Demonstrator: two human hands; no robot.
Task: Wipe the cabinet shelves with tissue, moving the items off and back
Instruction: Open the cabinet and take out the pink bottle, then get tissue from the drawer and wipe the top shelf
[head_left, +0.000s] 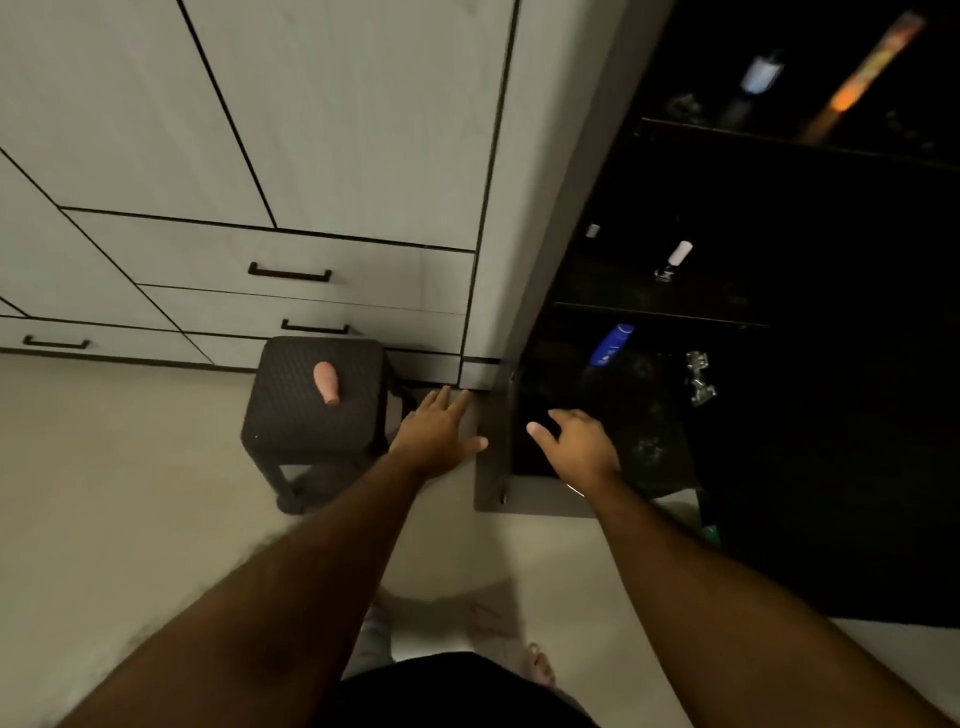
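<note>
The dark open cabinet (649, 312) fills the right side, its shelves dim. A blue bottle (612, 345) lies on the lowest shelf, and a small white-capped bottle (678, 256) stands on the shelf above. On the top visible shelf are a pale bottle (759, 73) and an orange box (862, 78). My left hand (439, 434) is spread with nothing in it, beside the cabinet's left edge. My right hand (579, 441) hovers in front of the lowest shelf, fingers apart and holding nothing. I see no tissue.
A dark woven stool (291, 415) stands left of my left hand with a pink bottle (326, 381) lying on top. Pale cupboard doors and drawers (270, 260) line the wall behind. A metal hinge (698, 376) shows inside the cabinet. My feet are on the light floor (130, 493).
</note>
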